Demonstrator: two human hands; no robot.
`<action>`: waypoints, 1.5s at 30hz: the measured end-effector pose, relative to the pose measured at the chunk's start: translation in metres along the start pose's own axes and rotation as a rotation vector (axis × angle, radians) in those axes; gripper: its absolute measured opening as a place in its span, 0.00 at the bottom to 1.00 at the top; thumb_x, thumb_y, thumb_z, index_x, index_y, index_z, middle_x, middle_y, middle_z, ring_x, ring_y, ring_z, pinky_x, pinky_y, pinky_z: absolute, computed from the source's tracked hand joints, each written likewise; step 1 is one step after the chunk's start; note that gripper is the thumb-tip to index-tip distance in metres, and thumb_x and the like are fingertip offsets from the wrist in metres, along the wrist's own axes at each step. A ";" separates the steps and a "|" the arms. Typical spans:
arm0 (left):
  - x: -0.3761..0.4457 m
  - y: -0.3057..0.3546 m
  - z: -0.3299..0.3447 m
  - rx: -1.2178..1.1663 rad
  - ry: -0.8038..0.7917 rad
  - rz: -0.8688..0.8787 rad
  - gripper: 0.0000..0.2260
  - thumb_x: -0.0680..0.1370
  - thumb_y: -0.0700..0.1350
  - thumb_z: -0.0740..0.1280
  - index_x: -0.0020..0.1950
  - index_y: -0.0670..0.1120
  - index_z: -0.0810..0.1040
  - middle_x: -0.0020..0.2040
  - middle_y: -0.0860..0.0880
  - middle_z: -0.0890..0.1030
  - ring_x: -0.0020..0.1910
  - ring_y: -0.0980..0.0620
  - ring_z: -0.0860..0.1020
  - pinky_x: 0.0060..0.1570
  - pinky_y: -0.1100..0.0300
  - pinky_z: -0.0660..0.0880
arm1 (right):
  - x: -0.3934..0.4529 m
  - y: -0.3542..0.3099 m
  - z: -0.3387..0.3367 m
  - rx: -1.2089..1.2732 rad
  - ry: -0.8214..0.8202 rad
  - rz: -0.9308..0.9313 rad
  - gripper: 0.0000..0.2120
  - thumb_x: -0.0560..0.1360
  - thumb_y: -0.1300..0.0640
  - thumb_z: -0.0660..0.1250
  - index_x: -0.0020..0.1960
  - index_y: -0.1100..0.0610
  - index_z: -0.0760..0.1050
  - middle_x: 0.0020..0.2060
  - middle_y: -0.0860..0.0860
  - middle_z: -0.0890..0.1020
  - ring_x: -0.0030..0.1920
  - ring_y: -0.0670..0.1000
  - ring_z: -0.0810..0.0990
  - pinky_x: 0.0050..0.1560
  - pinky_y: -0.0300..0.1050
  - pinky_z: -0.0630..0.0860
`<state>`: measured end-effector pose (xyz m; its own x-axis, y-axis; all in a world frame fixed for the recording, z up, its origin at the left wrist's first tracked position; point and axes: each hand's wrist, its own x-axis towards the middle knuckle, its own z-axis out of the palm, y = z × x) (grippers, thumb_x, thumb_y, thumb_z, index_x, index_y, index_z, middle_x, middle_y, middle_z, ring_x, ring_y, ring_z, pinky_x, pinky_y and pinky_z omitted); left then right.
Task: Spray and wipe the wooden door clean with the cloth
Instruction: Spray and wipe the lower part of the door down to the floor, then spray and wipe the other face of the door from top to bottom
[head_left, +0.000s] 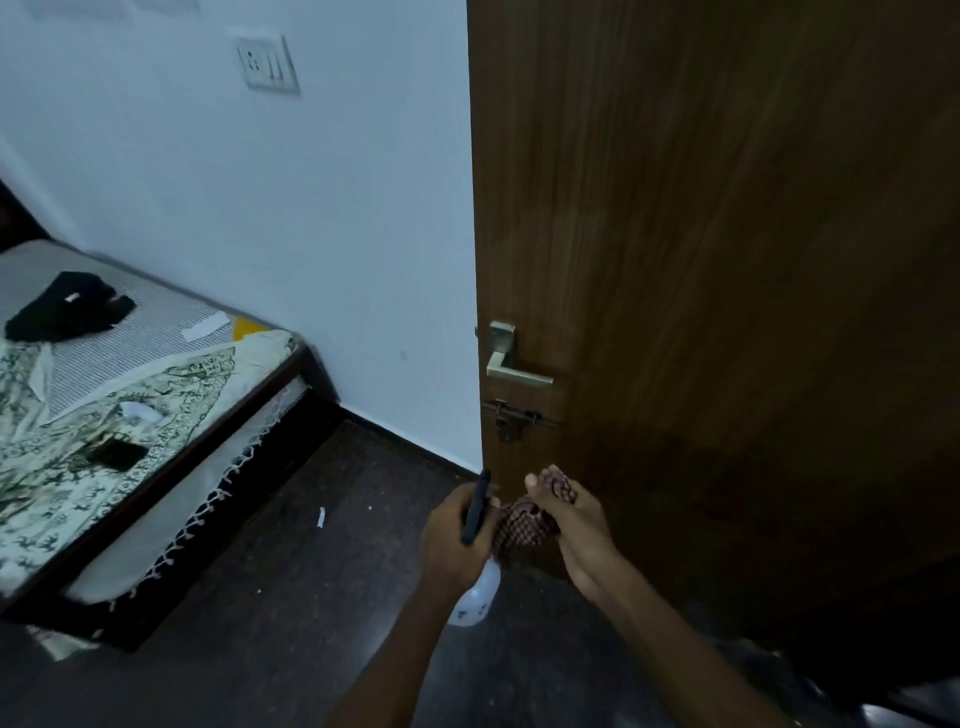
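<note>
We are gripping the white plastic spray bottle (475, 592) in our left hand (454, 540), fingers curling around its dark trigger head. Our right hand (569, 519) is pinching the checked woven cloth (522, 525), bunched and hanging, just beside the lower edge of the wooden door (727, 234). The door's brown grained veneer is carrying a brushed metal lever handle (511, 361) and a sliding bolt (517, 418) beneath it.

A bed (291, 364) carries a patterned sheet (67, 457) and a black garment (62, 306) near its far edge, while the dark floor (291, 597) holds small white scraps (321, 517).
</note>
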<state>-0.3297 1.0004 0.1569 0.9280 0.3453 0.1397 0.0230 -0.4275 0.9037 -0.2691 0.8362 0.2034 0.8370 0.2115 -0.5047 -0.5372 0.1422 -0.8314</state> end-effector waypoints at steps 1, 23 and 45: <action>-0.003 0.014 -0.009 -0.013 -0.009 0.003 0.07 0.82 0.53 0.69 0.57 0.54 0.83 0.49 0.58 0.85 0.48 0.60 0.83 0.45 0.62 0.79 | -0.012 -0.008 0.004 0.068 -0.008 0.046 0.27 0.68 0.55 0.82 0.64 0.57 0.78 0.58 0.56 0.85 0.60 0.56 0.83 0.51 0.48 0.82; 0.104 0.078 -0.054 -0.098 0.013 0.151 0.11 0.83 0.54 0.67 0.58 0.50 0.85 0.38 0.55 0.83 0.34 0.51 0.82 0.36 0.47 0.81 | 0.038 -0.109 0.080 0.182 0.350 -0.262 0.20 0.83 0.59 0.65 0.74 0.52 0.71 0.69 0.51 0.77 0.70 0.55 0.75 0.70 0.56 0.73; 0.304 0.028 -0.049 -0.265 -0.200 0.204 0.07 0.82 0.56 0.66 0.54 0.55 0.80 0.35 0.47 0.83 0.31 0.45 0.82 0.37 0.44 0.82 | 0.148 -0.094 0.153 -1.003 0.941 -0.448 0.24 0.75 0.45 0.53 0.65 0.55 0.72 0.53 0.51 0.83 0.59 0.53 0.80 0.78 0.57 0.60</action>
<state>-0.0655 1.1345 0.2448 0.9585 0.0946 0.2689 -0.2417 -0.2305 0.9426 -0.1109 1.0015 0.2425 0.8812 -0.4270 0.2026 -0.2492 -0.7840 -0.5685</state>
